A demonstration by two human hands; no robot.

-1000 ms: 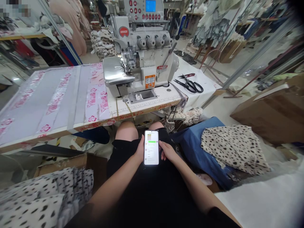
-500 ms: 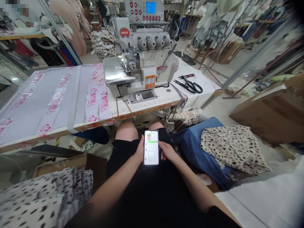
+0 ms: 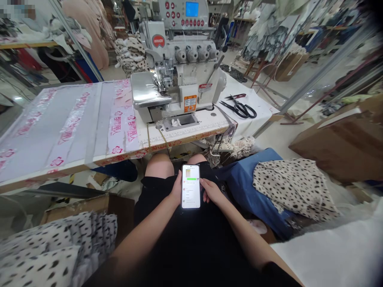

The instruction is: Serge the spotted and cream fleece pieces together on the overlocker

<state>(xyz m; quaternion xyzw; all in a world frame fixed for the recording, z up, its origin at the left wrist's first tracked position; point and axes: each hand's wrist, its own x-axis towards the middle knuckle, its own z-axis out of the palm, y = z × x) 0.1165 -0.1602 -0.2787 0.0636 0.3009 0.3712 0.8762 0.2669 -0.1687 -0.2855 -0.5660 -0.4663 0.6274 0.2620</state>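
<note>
Above my lap, a smartphone (image 3: 190, 191) lies upright in my hands, its lit screen showing a chat page with a green bubble. My left hand (image 3: 177, 191) is closed around its left side, most fingers hidden behind it. At the right edge, my right hand (image 3: 210, 190) has its thumb against the phone and its other fingers curled below; how firmly it grips is hard to see. In front of my knees stands a white overlock sewing machine (image 3: 187, 59) with a blue display, apart from both hands.
Black scissors (image 3: 239, 108) lie right of the machine on the worktable (image 3: 68, 119). Spotted fabric (image 3: 295, 185) rests over blue cloth (image 3: 257, 191) at my right. More spotted pieces (image 3: 56, 251) are stacked at lower left beside a cardboard box (image 3: 122, 211). A large carton (image 3: 338, 139) stands at right.
The view has shifted very slightly, with the machine a touch lower and further right. Both hands and the smartphone keep nearly the same place and hold.
</note>
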